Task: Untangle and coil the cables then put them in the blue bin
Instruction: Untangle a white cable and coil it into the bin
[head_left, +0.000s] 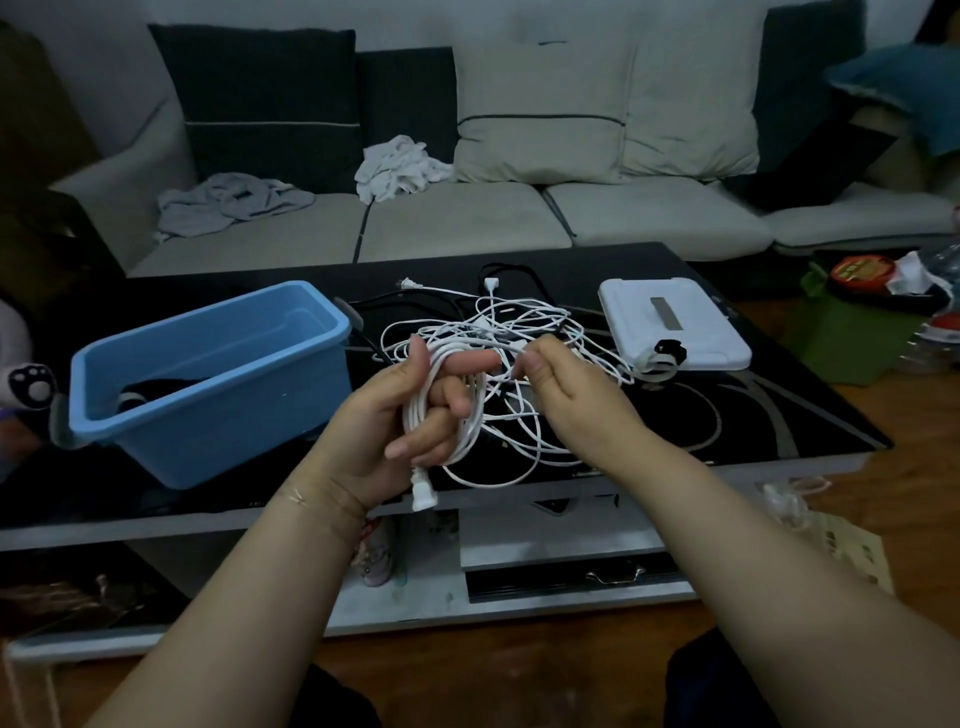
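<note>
Standing at the table's (779, 431) left edge, one blue bin (208, 384) adjoins the left hand (410, 415), whose curled fingers carry one white cable coil (447, 410), while the right hand (561, 384) pinches a strand from one tangled cable pile (519, 332) at center.

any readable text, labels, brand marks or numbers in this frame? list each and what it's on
No text can be read here.
Red round lid on the floor at far right: yellowish print, too blurred to read.
Yellowish paper on the floor at lower right: faint marks, too small to read.
White lid on the table: only a plain grey strip, no lettering.
Blue bin: no label visible.
White cable plug hanging below the left hand: no marking legible.
</note>
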